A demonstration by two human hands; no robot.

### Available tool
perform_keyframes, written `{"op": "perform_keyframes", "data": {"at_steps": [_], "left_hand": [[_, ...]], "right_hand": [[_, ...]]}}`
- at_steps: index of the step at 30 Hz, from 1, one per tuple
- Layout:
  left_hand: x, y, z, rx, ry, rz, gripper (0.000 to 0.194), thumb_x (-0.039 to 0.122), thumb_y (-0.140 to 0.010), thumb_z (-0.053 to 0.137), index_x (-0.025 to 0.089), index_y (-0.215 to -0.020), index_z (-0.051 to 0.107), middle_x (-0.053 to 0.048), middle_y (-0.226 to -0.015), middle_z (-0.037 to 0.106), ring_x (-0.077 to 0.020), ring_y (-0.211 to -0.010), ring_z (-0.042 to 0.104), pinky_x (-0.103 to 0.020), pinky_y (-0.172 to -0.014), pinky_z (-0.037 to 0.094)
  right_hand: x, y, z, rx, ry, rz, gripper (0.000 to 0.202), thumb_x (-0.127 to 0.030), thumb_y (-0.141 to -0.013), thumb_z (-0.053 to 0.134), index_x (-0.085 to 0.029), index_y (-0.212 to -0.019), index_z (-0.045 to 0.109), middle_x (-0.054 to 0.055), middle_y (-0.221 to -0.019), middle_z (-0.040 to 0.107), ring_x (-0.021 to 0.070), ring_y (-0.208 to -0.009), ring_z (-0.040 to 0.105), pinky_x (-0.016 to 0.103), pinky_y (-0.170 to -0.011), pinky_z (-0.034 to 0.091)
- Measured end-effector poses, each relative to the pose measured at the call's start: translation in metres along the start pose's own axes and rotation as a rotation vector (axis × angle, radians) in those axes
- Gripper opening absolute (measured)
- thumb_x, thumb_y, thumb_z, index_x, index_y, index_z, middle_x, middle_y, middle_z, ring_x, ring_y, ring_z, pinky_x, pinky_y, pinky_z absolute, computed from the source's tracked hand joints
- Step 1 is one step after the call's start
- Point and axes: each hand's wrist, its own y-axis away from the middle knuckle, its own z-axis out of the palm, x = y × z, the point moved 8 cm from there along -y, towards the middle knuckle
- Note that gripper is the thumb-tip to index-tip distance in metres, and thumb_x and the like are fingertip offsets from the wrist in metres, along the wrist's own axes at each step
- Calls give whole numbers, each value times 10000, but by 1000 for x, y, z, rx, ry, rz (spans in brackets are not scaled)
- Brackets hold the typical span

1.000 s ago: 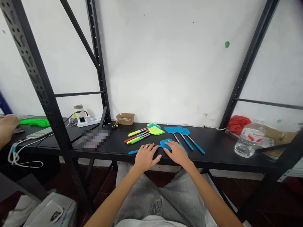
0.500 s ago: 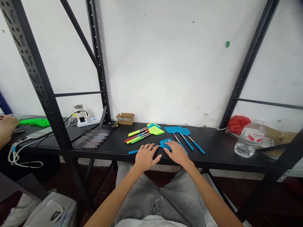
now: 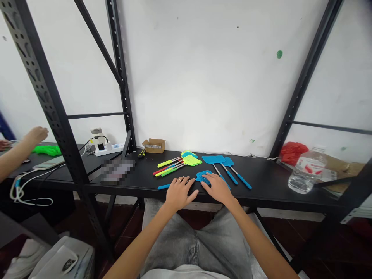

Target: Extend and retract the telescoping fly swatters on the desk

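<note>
On the near edge of the black table (image 3: 267, 182) lies a blue fly swatter (image 3: 202, 176), its handle pointing left. My left hand (image 3: 179, 192) rests over its shaft, fingers spread. My right hand (image 3: 217, 187) lies with fingers extended on the right part of its mesh head. Behind my left hand is a fanned pile of swatters with yellow, red, blue and green handles; a yellow-green head (image 3: 192, 160) is on top. Several blue swatters (image 3: 213, 159) lie behind and right of my right hand, heads toward the wall.
A small cardboard box (image 3: 154, 146) stands at the back left. On the right are a water bottle (image 3: 307, 170) and a red bag (image 3: 293, 153). Black rack posts flank the table. Another person's hand (image 3: 37, 134) is at far left, near a green item (image 3: 48, 150).
The other person's hand at far left has moved up and to the right. My hands and the swatters have stayed in place.
</note>
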Motion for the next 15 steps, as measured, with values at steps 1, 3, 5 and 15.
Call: {"op": "perform_keyframes", "data": {"at_steps": [1, 3, 5, 15], "left_hand": [[0, 0, 0, 2, 2, 0, 486, 543, -985, 473, 260, -1353, 614, -86, -1349, 656, -311, -1208, 596, -462, -972, 450], [0, 0, -1, 3, 5, 0, 479, 537, -985, 478, 260, -1351, 615, -84, -1348, 656, -310, -1205, 597, -462, -972, 449], [0, 0, -1, 0, 6, 1, 480, 537, -987, 471, 260, -1351, 614, -83, -1350, 655, -310, -1207, 595, -462, -971, 448], [0, 0, -1, -8, 18, 1, 490, 538, -990, 459, 254, -1359, 614, -90, -1349, 655, -310, -1213, 588, -467, -976, 451]], "right_hand": [[0, 0, 0, 3, 2, 1, 530, -520, -1000, 398, -225, -1382, 618, 106, -1469, 568, 322, -1398, 472, 496, -1119, 423], [0, 0, -1, 6, 3, 3, 528, -513, -1000, 400, -221, -1382, 618, 109, -1467, 570, 322, -1397, 473, 497, -1123, 418], [0, 0, 0, 2, 0, 6, 536, -516, -1001, 396, -214, -1387, 614, 113, -1474, 562, 325, -1400, 469, 501, -1126, 415], [2, 0, 2, -1, -13, 7, 546, -543, -1001, 386, -233, -1390, 612, 107, -1480, 556, 327, -1407, 460, 502, -1125, 418]]}}
